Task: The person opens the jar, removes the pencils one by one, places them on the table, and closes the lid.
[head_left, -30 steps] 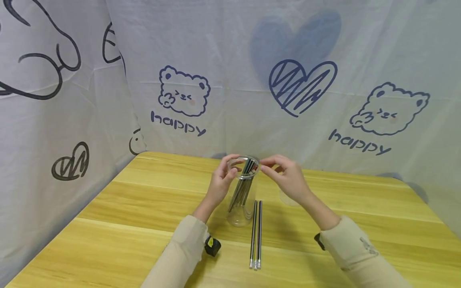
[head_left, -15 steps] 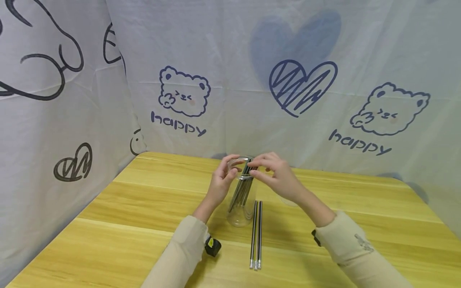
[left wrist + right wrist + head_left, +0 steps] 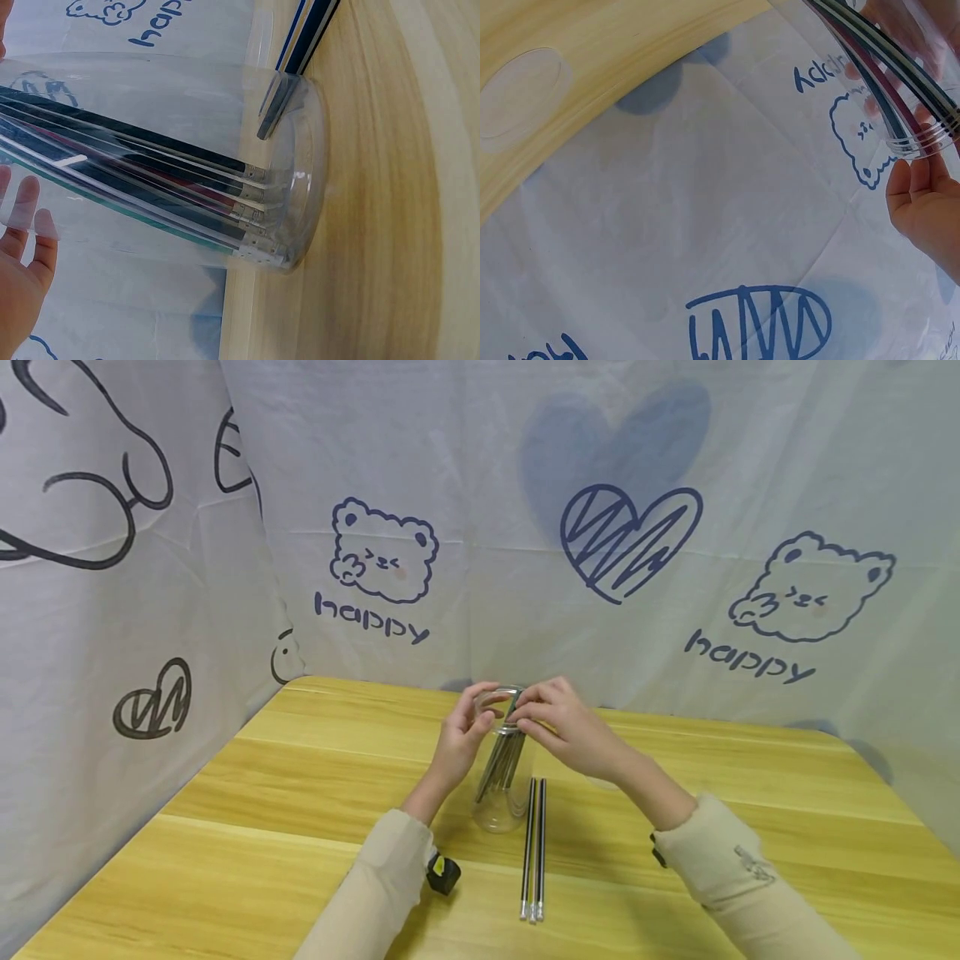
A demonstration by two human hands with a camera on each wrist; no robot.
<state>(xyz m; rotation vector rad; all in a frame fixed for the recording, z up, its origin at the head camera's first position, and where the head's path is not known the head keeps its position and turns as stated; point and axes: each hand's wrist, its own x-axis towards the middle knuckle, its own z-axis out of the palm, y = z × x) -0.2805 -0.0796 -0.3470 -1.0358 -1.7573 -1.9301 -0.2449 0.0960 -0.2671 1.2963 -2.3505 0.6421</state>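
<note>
A tall, clear, colourless plastic jar (image 3: 498, 818), cylindrical and with a ringed rim, is stood on the light yellow wood-grain table (image 3: 262, 827), a little below the middle of the head frame. Through its smooth wall a bundle of slim, dark striped pencils (image 3: 165, 180) is seen. Most are coloured black or dark green with pale lines, and one dark red shaft is shown among them. Their silvery metal ends are gathered near the jar's base, and the bundle is slanted, its tops leaned towards the upper right in the head view.

The rim is grasped from the left by the left hand (image 3: 461, 727), with thumb and fingers curved about it. The right hand (image 3: 566, 727) is held at the mouth from the right, its bent fingertips set by the pencil tops; whether a pencil is pinched cannot be told.

Three loose black-and-white striped pencils (image 3: 534, 860) are laid side by side at lower centre, silvery ends pointed towards the bottom edge. In the upper left of the right wrist view, a round transparent disc (image 3: 523, 94) is seen lying on the wood. Both forearms are covered by beige sleeves (image 3: 382, 877). The background is filled by a white cloth (image 3: 495, 610) printed with blue bears and hearts.
</note>
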